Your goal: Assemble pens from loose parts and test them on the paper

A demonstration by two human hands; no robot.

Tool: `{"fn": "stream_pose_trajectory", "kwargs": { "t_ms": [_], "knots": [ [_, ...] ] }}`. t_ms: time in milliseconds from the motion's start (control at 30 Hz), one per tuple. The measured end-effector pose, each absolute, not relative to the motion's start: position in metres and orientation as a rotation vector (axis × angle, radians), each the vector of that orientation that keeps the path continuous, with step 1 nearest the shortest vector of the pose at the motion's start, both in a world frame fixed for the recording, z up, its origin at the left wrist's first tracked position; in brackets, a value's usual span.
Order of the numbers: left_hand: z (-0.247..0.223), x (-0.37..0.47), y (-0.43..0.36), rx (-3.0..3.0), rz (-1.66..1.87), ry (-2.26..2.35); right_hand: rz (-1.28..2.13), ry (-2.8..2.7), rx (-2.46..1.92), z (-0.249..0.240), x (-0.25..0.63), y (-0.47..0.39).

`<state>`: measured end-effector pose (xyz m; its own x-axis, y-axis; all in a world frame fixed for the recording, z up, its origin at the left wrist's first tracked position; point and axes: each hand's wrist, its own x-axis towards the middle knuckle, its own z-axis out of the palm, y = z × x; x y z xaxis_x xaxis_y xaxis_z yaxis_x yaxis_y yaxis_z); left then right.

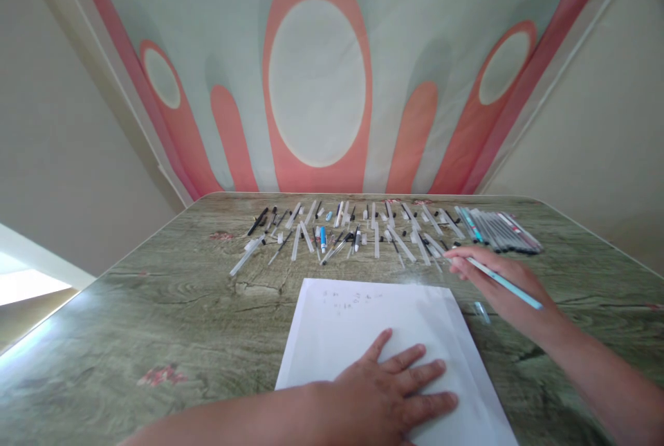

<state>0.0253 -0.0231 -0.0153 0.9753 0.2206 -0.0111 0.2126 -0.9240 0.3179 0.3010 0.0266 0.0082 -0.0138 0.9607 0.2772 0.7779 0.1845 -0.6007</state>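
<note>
A stack of white paper lies near the table's front edge, with small dark marks near its top left. My left hand rests flat on the paper, fingers spread, holding nothing. Off the paper's upper right corner, my right hand holds a light blue pen that slants down to the right. Its upper-left end is at my fingertips, beside the loose pen parts. A small clear cap lies on the table below my right hand.
Two rows of pen barrels, refills and caps spread across the back of the wooden table. Several pens lie side by side at the back right. A patterned cloth hangs behind.
</note>
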Motion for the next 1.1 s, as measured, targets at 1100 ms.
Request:
{"fn": "stream_pose_trajectory", "kwargs": {
  "t_ms": [1100],
  "knots": [
    [-0.023,0.035,0.008,0.781,0.529,0.675,0.851,-1.994,-1.22,-0.005,0.23,-0.028]
  ]
}}
